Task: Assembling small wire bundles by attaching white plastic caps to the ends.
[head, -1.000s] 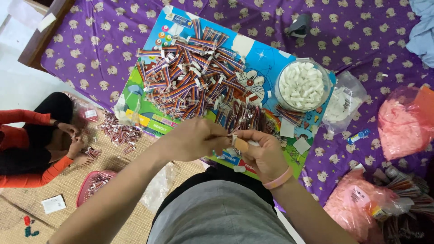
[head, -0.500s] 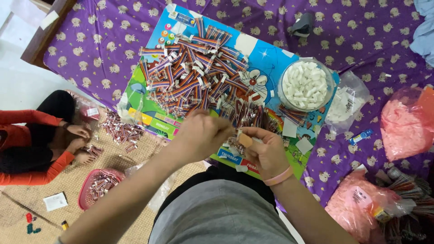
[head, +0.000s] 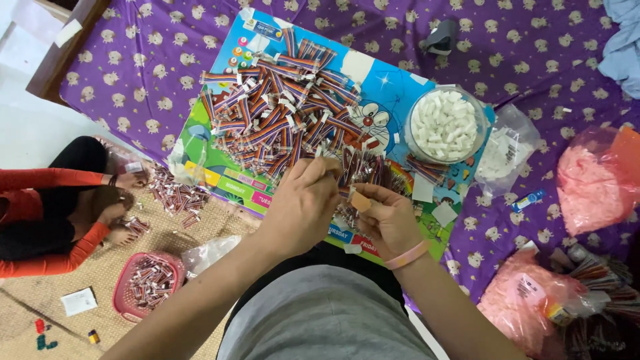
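Since half a second ago the left hand has slid a little to the right, over the near edge of the pile of striped wire bundles, and now almost touches the right hand; the small orange piece has stayed pinched where it was.

That orange piece looks light, stiff and very small, so it probably slips easily. The sensible hold is the one shown: thumb and fingertip closing on its flat sides. The right grip is closed on it, and the piece sticks up just above the fingers, between the two hands. The left grip is curled shut, knuckles up; what it holds is hidden, though thin wires seem to run under it.

The bundles are light, limp ribbons with white ends, best taken near an end. They lie heaped on a colourful cartoon board on the purple patterned bedsheet, just beyond both hands. A clear tub of white connectors stands to the right, near. On the floor mat at left another person sits by a pink basket.
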